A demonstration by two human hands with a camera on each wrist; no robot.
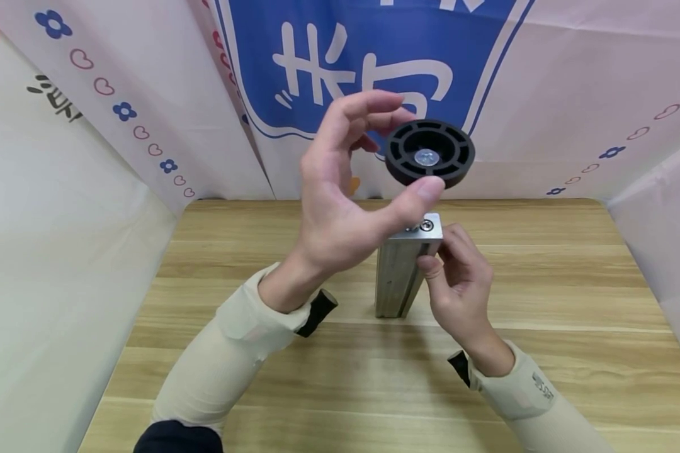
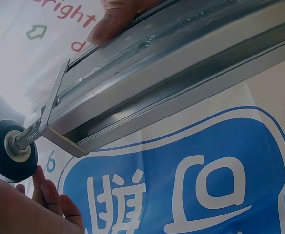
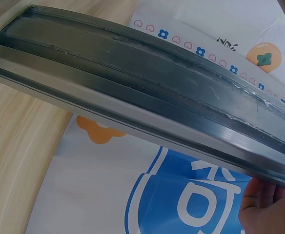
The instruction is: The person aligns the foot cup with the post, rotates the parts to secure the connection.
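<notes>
left hand [image 1: 342,206] pinches black round foot [image 1: 430,148] above upright metal profile [image 1: 394,277]; right hand [image 1: 463,290] grips profile near top, base on worktop [image 1: 555,283]

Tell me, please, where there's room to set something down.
Bare tabletop lies right of the right hand and between the left sleeve and the tabletop's left edge. It is crowded around the upright metal profile gripped by the right hand, with the left hand holding the black foot above.
</notes>
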